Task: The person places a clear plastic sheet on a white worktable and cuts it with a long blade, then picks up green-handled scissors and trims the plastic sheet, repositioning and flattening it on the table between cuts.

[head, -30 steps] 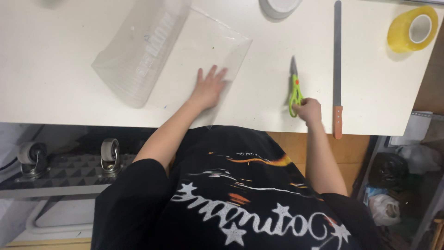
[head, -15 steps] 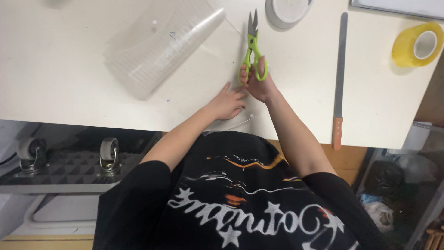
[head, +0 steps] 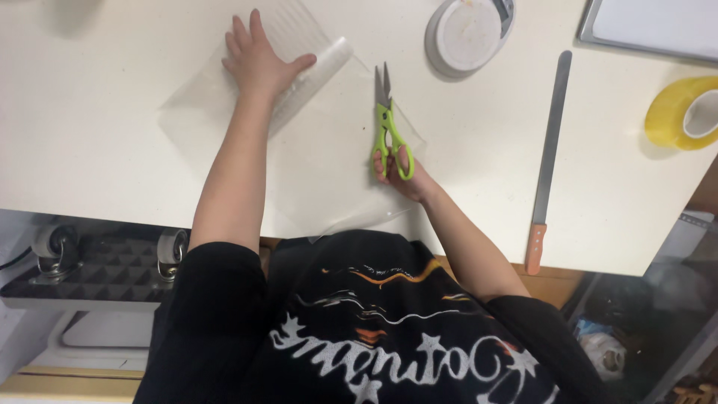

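- Clear plastic sheet (head: 329, 161) lies flat on the white table (head: 90, 135), partly rolled at its far-left end; the near edge curls up at the table lip.
- Left hand (head: 258, 60) presses flat on the rolled part of the sheet, fingers spread apart, palm down, not gripping anything.
- Right hand (head: 396, 168) holds the green scissors (head: 389, 123) by the handle loops, fingers through and closed on them; blades look shut or nearly so, hard to be sure.
- Scissors' long axis runs away from the body, tips pointing to the far side of the table; they rest over the right part of the sheet.
- Key relation: the roll lies up and to the left of the scissor tips, well apart; flat sheet fills the stretch between the two hands.
- Right hand is nearer the sheet's right edge; left hand pins its far-left end.
- Around: round white scale (head: 467, 34) just beyond the scissor tips; long knife with orange handle (head: 550, 157) to the right, parallel to the scissors; yellow tape roll (head: 684, 112) at far right; grey tray corner (head: 651, 30) top right.
- Nothing sits on the sheet between the hands; the scale is the closest thing ahead of the blades.
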`<state>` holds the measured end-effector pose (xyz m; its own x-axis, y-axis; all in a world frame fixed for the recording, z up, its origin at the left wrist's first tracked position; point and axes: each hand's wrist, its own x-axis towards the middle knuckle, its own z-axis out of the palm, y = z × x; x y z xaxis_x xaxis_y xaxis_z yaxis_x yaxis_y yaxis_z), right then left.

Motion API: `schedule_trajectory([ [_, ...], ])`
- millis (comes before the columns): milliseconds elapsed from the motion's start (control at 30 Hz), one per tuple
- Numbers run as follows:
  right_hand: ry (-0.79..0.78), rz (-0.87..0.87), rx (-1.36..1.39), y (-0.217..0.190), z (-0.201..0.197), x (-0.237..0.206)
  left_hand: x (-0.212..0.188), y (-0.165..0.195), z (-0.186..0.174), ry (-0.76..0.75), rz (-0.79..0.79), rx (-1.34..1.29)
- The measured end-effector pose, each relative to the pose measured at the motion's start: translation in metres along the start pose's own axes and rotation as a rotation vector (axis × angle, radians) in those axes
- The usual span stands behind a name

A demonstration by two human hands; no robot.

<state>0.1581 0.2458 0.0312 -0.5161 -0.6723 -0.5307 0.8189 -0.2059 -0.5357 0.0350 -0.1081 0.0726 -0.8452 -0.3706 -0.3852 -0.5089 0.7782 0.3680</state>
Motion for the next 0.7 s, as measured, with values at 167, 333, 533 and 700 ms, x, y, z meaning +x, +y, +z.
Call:
schedule_trajectory([
  [167,-0.142,0.069,-0.008,-0.005,0.011,-0.007,-0.023,0.015,0.007,0.003,-0.086,0.075],
  [333,-0.198,0.109,0.052,-0.007,0.013,-0.01,-0.023,0.0,-0.003,0.019,-0.126,0.06],
  [533,-0.262,0.159,0.135,-0.015,0.008,-0.01,0.007,-0.031,-0.023,0.252,0.073,0.099],
  [700,-0.369,0.229,0.224,-0.036,-0.004,-0.012,0.014,-0.031,-0.036,0.01,-0.056,-0.086],
])
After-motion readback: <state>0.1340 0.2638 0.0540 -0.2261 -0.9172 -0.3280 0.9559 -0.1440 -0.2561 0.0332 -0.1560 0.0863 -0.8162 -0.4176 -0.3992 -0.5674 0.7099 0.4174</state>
